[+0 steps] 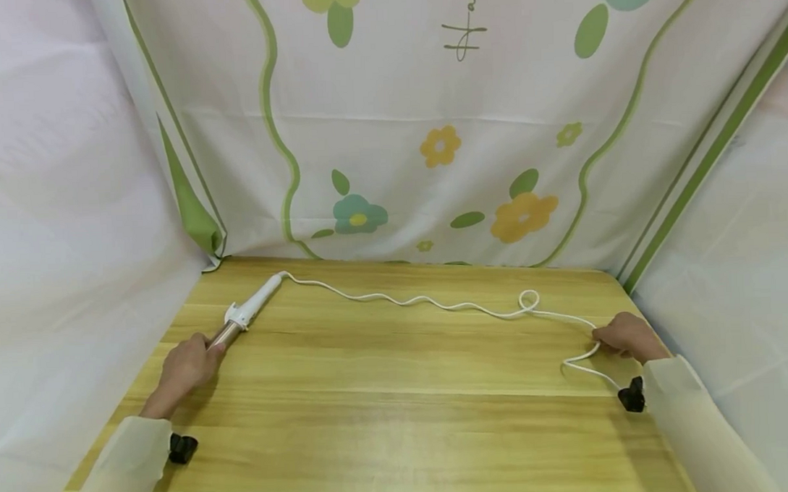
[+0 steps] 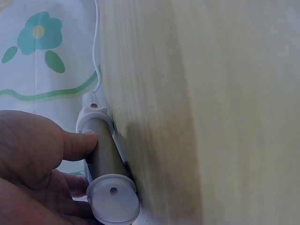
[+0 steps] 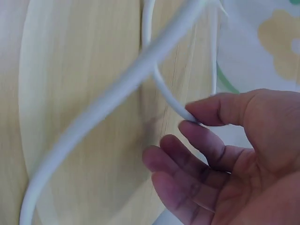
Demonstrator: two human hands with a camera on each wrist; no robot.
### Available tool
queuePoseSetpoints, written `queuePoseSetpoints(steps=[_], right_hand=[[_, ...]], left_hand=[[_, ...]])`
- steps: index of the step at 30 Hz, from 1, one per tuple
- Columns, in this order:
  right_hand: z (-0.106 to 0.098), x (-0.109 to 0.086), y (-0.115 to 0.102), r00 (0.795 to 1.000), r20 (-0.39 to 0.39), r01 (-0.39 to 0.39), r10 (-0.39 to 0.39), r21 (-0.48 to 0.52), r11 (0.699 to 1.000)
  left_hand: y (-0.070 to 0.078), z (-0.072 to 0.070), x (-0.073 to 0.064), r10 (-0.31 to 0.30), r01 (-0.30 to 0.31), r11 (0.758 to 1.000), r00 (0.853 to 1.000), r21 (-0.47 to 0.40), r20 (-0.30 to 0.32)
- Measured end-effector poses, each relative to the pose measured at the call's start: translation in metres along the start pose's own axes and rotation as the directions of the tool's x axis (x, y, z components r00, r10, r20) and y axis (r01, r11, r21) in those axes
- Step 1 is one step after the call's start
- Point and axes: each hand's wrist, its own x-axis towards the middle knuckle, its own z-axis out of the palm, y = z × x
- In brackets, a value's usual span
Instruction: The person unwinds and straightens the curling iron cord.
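Note:
A curling iron (image 1: 255,301) with a white handle and a metallic barrel (image 2: 104,152) lies slanted at the table's left side, its handle end toward the back. My left hand (image 1: 191,364) grips the barrel, thumb on one side and fingers on the other, near the white round tip (image 2: 114,199). From the handle a wavy white cord (image 1: 396,301) runs across the table to the right, with one small loop in it. Between thumb and index finger, my right hand (image 1: 628,335) pinches the cord (image 3: 173,101); its other fingers are loosely bent. The cord's far end is hidden near the right sleeve.
The wooden table (image 1: 374,435) meets a flower-printed cloth (image 1: 392,188) at the back. White cloth walls (image 1: 61,236) stand along both sides, close to the hands. Black wrist mounts (image 1: 182,448) sit at both sleeves.

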Motion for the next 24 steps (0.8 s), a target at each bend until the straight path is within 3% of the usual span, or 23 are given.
queuePoseSetpoints(steps=[5, 10, 17, 24], right_hand=[[-0.009, -0.004, 0.015, 1.000, -0.001, -0.020, 0.020, 0.122, 0.992], [0.000, -0.001, 0.013, 0.996, 0.084, -0.029, 0.016, 0.163, 0.986], [0.021, -0.002, -0.010, 0.990, 0.139, 0.029, -0.035, 0.042, 0.999], [0.026, -0.019, -0.032, 0.987, 0.093, 0.147, -0.134, -0.148, 0.978]], left_hand=[[0.000, 0.001, -0.001, -0.002, 0.002, 1.000, 1.000, -0.003, 0.014], [0.001, -0.002, 0.000, -0.005, 0.005, 1.000, 1.000, 0.007, 0.027], [0.000, -0.001, 0.000, -0.004, 0.004, 1.000, 0.999, 0.005, 0.036], [0.001, -0.002, 0.000, -0.002, 0.002, 1.000, 0.999, 0.011, 0.039]])
